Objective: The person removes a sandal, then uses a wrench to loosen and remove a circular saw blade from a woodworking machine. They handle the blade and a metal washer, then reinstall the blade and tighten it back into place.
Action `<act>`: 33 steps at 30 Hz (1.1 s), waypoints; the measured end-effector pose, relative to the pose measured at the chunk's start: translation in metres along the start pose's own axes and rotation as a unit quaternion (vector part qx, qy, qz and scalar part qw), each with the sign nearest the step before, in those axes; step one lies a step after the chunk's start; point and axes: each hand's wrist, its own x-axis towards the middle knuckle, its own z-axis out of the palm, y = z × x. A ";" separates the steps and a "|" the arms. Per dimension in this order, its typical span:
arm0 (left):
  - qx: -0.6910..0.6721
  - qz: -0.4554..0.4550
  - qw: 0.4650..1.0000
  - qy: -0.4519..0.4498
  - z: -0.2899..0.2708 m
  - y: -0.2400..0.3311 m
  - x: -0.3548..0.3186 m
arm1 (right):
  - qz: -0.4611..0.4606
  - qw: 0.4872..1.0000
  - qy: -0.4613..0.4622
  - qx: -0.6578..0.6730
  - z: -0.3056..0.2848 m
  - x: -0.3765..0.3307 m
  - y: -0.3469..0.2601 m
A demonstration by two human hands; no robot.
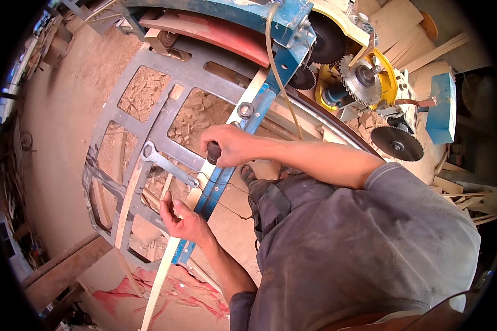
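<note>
My right hand (232, 144) is closed round a short dark cylindrical piece (213, 153), held over a long pale wood strip (201, 179). What kind of piece it is, I cannot tell. My left hand (185, 222) is turned palm up beside the strip, its thumb and fingers apart, and nothing shows in it. Between the hands a large grey wrench (170, 164) lies across the metal frame table (143, 129). A round metal nut or collar (246, 110) sits on the blue rail (218, 185) beyond my right hand.
Toothed circular saw blades (360, 80) are mounted on a yellow and blue machine at the upper right. Another dark blade (396, 143) is below them. A curved red board (221, 38) is at the top. Wood scraps lie under the table, and a thin dark wire (226, 193) hangs near the rail.
</note>
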 end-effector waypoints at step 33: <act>0.465 0.028 0.853 -0.236 0.187 -0.040 0.024 | 0.150 0.807 0.507 -0.261 -0.377 -0.338 0.193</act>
